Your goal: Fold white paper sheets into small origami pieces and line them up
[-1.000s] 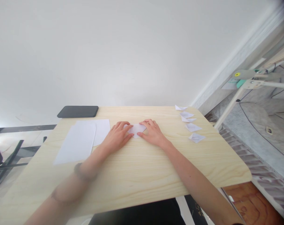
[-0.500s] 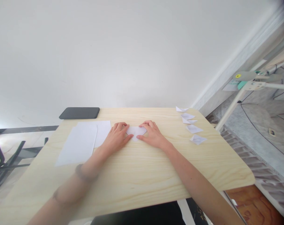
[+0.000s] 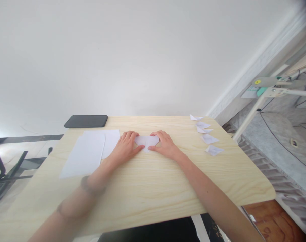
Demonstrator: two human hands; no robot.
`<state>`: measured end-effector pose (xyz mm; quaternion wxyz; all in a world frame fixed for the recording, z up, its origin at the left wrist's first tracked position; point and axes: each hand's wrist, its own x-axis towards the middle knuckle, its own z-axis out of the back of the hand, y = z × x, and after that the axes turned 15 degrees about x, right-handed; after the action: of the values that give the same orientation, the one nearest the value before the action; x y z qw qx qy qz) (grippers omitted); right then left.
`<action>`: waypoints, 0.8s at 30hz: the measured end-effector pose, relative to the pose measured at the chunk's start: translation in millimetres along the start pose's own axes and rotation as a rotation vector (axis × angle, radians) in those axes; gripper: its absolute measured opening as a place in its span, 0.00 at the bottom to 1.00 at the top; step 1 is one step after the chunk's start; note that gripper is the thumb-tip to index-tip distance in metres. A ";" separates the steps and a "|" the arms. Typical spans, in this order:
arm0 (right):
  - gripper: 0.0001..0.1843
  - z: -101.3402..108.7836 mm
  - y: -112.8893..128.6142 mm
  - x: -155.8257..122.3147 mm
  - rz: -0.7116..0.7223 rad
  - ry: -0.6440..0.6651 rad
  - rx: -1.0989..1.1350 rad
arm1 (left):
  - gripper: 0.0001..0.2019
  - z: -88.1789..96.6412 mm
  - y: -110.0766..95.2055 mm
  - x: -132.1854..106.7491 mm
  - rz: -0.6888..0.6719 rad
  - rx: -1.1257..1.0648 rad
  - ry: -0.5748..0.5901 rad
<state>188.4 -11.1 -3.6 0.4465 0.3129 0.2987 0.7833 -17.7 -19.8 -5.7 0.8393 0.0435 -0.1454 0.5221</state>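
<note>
A small folded piece of white paper (image 3: 146, 140) lies near the middle of the table, its lower edge coming to a point. My left hand (image 3: 127, 145) grips its left end, thumb on the lower side and fingers at the upper corner. Its right end is between the thumb and fingers of my right hand (image 3: 165, 144). The fingertips cover both ends of the paper. To the left lie white paper sheets (image 3: 83, 156), partly overlapping. Several folded paper boats (image 3: 209, 138) stand in a column on the right.
A black phone (image 3: 86, 121) lies at the back left of the wooden table (image 3: 147, 195), against the wall. A white metal frame (image 3: 251, 117) stands beyond the right edge. Dark metal legs (image 3: 11, 178) show on the floor at left.
Both hands keep their hold on the folded paper. The fingers have shifted slightly outward, and a little more of the paper's middle shows.
</note>
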 end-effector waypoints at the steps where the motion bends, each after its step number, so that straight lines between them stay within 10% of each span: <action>1: 0.26 0.0 0.2 -0.1 -0.007 0.000 -0.003 | 0.21 0.5 -0.4 -0.1 -0.003 -0.004 -0.002; 24: 0.33 -3.9 -7.8 -1.0 -0.071 -0.059 0.098 | 0.19 7.6 -5.6 -1.0 -0.028 0.009 0.006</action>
<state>189.8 -9.4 -12.1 0.4667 0.3466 0.3342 0.7419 -14.7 -24.8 1.7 0.8467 0.0480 -0.1398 0.5111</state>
